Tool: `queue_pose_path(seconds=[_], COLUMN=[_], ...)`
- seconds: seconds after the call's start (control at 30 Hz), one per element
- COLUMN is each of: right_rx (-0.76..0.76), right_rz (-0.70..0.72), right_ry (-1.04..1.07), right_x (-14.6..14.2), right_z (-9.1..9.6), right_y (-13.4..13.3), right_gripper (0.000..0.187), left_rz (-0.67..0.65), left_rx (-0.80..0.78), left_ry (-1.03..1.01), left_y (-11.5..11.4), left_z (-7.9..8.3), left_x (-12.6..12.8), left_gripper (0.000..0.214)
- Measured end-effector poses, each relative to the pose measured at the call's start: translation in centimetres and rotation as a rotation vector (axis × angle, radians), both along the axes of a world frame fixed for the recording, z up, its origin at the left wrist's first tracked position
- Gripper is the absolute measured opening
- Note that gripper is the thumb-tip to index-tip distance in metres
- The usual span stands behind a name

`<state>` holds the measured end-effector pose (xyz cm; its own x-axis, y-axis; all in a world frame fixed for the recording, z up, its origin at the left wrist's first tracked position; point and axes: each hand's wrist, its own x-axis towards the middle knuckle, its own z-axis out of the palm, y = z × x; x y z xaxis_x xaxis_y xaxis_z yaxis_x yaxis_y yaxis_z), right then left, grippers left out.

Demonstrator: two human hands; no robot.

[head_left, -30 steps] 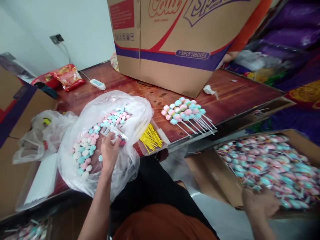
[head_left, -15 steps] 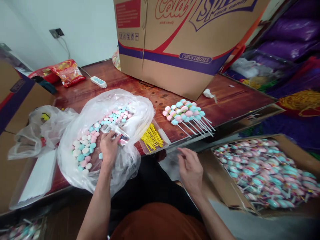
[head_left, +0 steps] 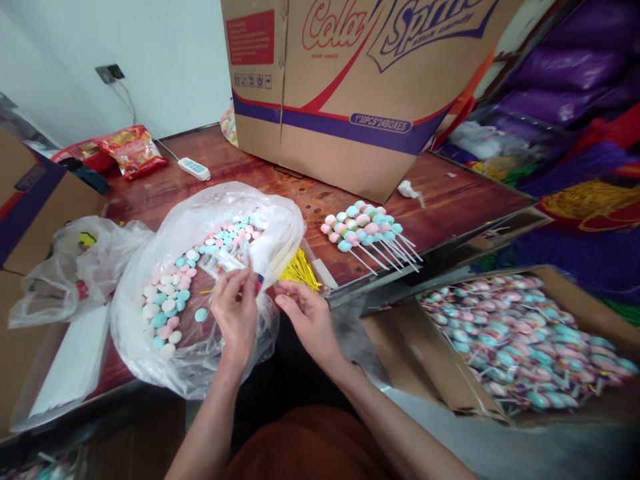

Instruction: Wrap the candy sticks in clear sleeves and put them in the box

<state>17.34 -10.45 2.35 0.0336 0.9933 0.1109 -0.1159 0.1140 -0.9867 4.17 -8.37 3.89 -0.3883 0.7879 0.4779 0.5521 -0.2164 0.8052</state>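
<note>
My left hand (head_left: 235,312) is closed on a small clear printed wrapper (head_left: 223,263) at the front edge of a big clear plastic bag (head_left: 200,293) full of pink, blue and white round candies (head_left: 173,297). My right hand (head_left: 307,317) sits just beside it, fingers curled and pinching near the same wrapper's end; what it grips is hidden. A clear tray of yellow twist ties (head_left: 300,270) lies right behind my right hand. A bunch of candy skewers on white sticks (head_left: 367,230) lies on the table to the right.
A large Cola/Sprite carton (head_left: 350,87) stands at the back of the brown table (head_left: 310,193). An open box of wrapped lollipops (head_left: 515,340) sits lower right. Crumpled plastic bags (head_left: 75,267), a red snack bag (head_left: 133,150) and a white power strip (head_left: 194,169) lie left.
My right hand came up from the lollipop box at the lower right to meet the left hand. The left hand drew the wrapper toward the bag's front edge.
</note>
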Motion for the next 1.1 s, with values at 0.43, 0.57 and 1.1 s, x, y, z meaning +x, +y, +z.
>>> queue_pose_path(seconds=[0.43, 0.57, 1.1], right_rx=[-0.089, -0.037, -0.015], right_rz=[-0.073, -0.122, -0.197], right_ry=[0.153, 0.046, -0.191], right_x=[1.8, 2.1, 5.1], right_z=[1.0, 0.8, -0.4], right_y=[1.7, 1.4, 1.6], right_gripper=[0.017, 0.023, 0.044], left_rz=[-0.375, -0.256, -0.24], left_rx=[-0.419, -0.332, -0.247], left_ry=[-1.317, -1.408, -1.247], left_y=[-1.4, -0.5, -0.1], left_z=[0.1, 0.3, -0.4], left_x=[4.7, 5.4, 6.4], left_gripper=[0.034, 0.032, 0.029])
